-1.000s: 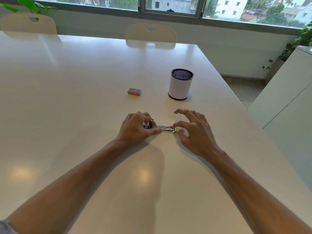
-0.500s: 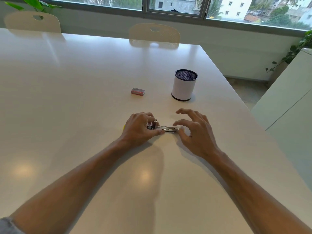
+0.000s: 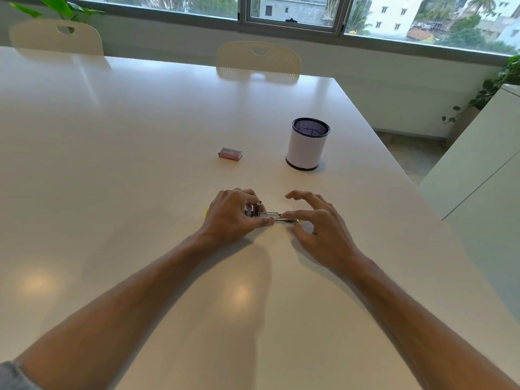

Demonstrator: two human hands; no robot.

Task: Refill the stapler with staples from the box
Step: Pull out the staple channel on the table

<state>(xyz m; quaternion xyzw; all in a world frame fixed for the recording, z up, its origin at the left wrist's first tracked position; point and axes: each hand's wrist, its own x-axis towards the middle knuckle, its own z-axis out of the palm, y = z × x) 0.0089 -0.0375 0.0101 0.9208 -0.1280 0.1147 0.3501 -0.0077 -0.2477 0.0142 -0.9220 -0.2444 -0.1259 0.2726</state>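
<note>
A small stapler [image 3: 274,216] with a bare metal rail and yellow ends lies on the white table [image 3: 140,153] in front of me. My left hand [image 3: 235,216] covers and grips its left part, thumb along the rail. My right hand [image 3: 319,226] pinches the rail's right end between thumb and forefinger, the other fingers spread above it. The small red staple box [image 3: 230,153] lies shut on the table farther back, apart from both hands. Much of the stapler is hidden under my fingers.
A white cylindrical mesh holder [image 3: 308,143] with a dark rim stands right of the box. Two cream chairs [image 3: 258,61] are tucked in at the far edge. The table's right edge runs close by, with a white cabinet [image 3: 478,170] beyond it.
Both hands stay on the stapler. The right fingers have shifted slightly along the rail's right end. The view has tilted a little.
</note>
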